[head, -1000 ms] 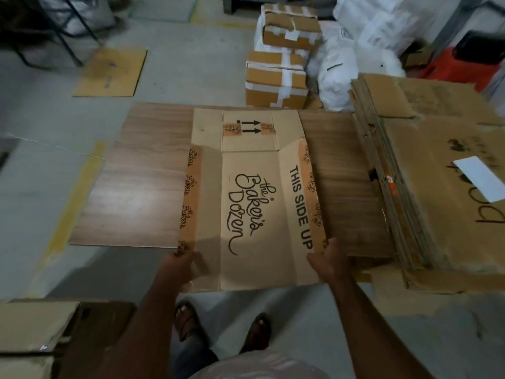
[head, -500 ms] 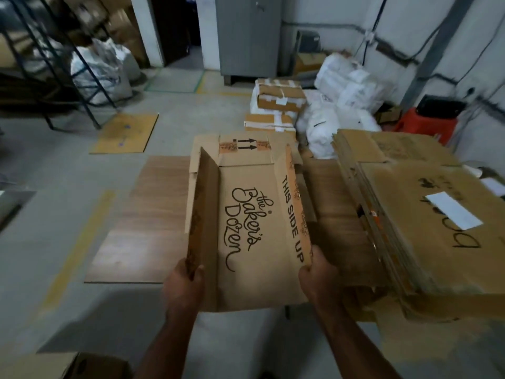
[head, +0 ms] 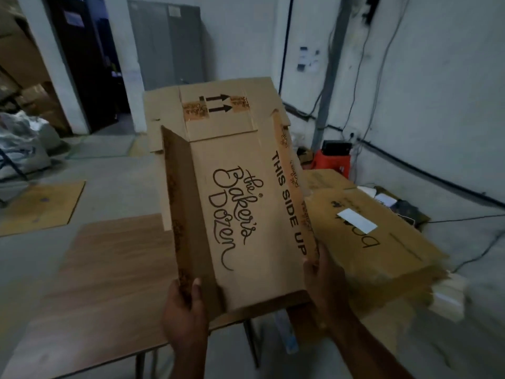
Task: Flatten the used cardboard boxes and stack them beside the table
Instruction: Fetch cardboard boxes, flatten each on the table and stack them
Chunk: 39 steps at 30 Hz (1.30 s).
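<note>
A flattened brown box printed "the Baker's Dozen" and "THIS SIDE UP" is lifted off the wooden table and tilted up toward me. My left hand grips its lower left side flap, thumb on the inner face. My right hand grips the lower right edge by the taped flap. To the right sits a stack of flattened boxes, its top sheet bearing a white label.
A flat cardboard sheet lies on the floor at left. Behind are a grey metal cabinet, a dark doorway, white sacks and an orange container. Cables run along the right wall.
The box went from lying flat on the table to being raised and tilted upright in both hands, its side flaps folding inward. My view rose from the table to the room.
</note>
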Available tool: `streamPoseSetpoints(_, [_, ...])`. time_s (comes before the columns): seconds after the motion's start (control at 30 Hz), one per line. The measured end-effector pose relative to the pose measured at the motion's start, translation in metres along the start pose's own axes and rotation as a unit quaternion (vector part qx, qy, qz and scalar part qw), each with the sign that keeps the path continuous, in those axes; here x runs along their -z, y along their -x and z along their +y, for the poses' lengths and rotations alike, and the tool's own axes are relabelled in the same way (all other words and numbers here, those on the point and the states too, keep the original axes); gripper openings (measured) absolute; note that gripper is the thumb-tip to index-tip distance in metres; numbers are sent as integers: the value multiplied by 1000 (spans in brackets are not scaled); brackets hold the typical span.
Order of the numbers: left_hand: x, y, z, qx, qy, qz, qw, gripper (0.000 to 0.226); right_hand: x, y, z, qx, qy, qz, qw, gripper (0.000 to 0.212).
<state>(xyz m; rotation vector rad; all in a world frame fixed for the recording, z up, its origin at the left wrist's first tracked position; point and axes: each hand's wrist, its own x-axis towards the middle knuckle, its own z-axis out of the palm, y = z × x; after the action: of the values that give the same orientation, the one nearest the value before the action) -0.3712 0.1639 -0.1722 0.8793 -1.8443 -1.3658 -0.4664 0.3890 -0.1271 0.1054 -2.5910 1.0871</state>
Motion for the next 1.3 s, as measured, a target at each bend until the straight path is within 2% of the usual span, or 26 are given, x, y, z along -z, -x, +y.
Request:
streamPoseSetpoints(0.13, [-32,12,25,-23,8,-10,1000,27,36,-18,27,-60,-20,4,998,53])
streamPoseSetpoints(0.3, [-88,40,52,-65,-7,-24,998,31,67,-58,89,-79,-38,26,996,50])
streamPoseSetpoints(0.53, [-244,99,84,-57,45,-49,996,25,122,-166,218,-70,-47,37,996,46])
streamPoseSetpoints(0.77, [-379,152,105,-34,28,-61,997,26,181,-265,331,-76,-27,4,997,56])
streamPoseSetpoints(0.87, [-417,161,110,0,56,-71,996,27,193,-303,367,-76,-53,-28,995,58])
streamPoseSetpoints(0.97, [-441,162,104,65,92,-88,990,39,197,-334,399,-106,-83,-60,989,48])
streamPoseSetpoints(1.03, [-452,161,92,131,118,-118,977,47,196,-350,422,-121,-94,-82,985,44])
streamPoseSetpoints(1.1, [-463,161,81,200,148,-164,955,40,189,-360,446,-140,-100,-109,979,48])
streamPoseSetpoints(1.13, [-468,162,80,223,139,-185,947,31,184,-363,459,-155,-93,-127,975,52])
streamPoseSetpoints(1.2, [-478,166,71,242,58,-208,946,10,173,-365,487,-182,-57,-166,967,57])
streamPoseSetpoints(1.3, [-490,169,52,256,-47,-210,942,18,155,-364,521,-223,1,-225,948,60])
